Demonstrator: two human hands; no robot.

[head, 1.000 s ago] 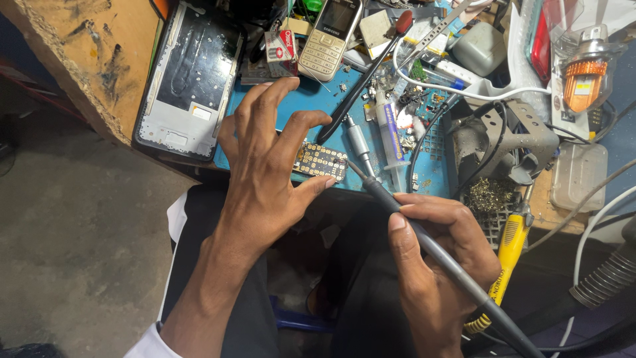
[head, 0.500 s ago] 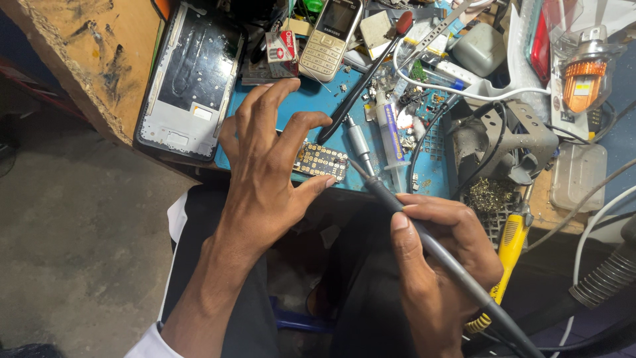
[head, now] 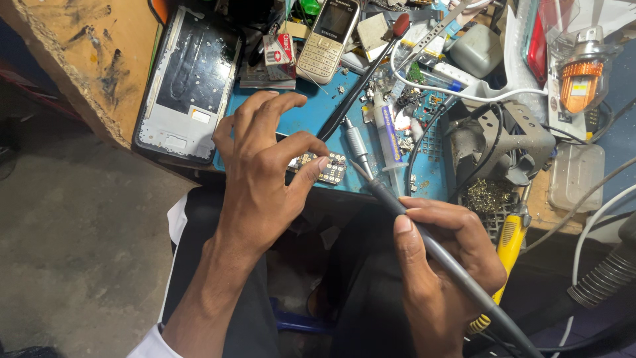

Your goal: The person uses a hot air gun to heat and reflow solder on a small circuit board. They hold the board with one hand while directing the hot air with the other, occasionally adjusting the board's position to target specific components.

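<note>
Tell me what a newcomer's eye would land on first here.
First, the two hands at centre: the left hand pinches a small circuit board at the edge of the blue mat, while the right hand holds a grey soldering iron with its tip close beside the board. Behind them, a gold keypad phone lies amid cluttered tools.

Scuffed wooden bench (head: pixel 79 59), matt blue mat (head: pixel 311 116)

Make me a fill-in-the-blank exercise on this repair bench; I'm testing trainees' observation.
1. The left hand pinches a small ____ board.
2. The right hand holds a soldering iron like a ____.
3. The keypad phone lies ____ up.
4. The work mat is ____.

Missing words: circuit; pen; face; blue
</note>
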